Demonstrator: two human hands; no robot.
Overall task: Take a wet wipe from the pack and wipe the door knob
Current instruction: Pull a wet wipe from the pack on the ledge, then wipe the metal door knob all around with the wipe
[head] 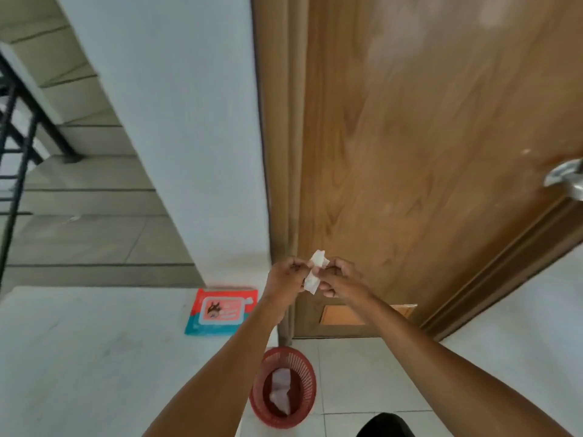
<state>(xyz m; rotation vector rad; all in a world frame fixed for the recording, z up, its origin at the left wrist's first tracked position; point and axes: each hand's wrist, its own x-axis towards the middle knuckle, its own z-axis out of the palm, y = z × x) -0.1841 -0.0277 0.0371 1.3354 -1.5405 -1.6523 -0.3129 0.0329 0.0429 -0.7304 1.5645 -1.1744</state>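
- Nearest, on the tiled floor by the door's foot, a red basket holds crumpled white sheets; it plays no part yet.
- Both forearms reach forward and converge in front of the chest, wrists bent slightly inward, hands close together.
- The left hand and right hand each pinch one edge of the wet wipe, which is folded into a narrow strip between them.
- The step in hand looks like unfolding: best to pull the edges gently apart until the sheet opens flat, then bunch it in one palm.
- The pack lies on the pale ledge to the left, flap seemingly closed.
- Farther off, the door knob sits at the right edge of the wooden door, well apart from the hands and not yet wiped.
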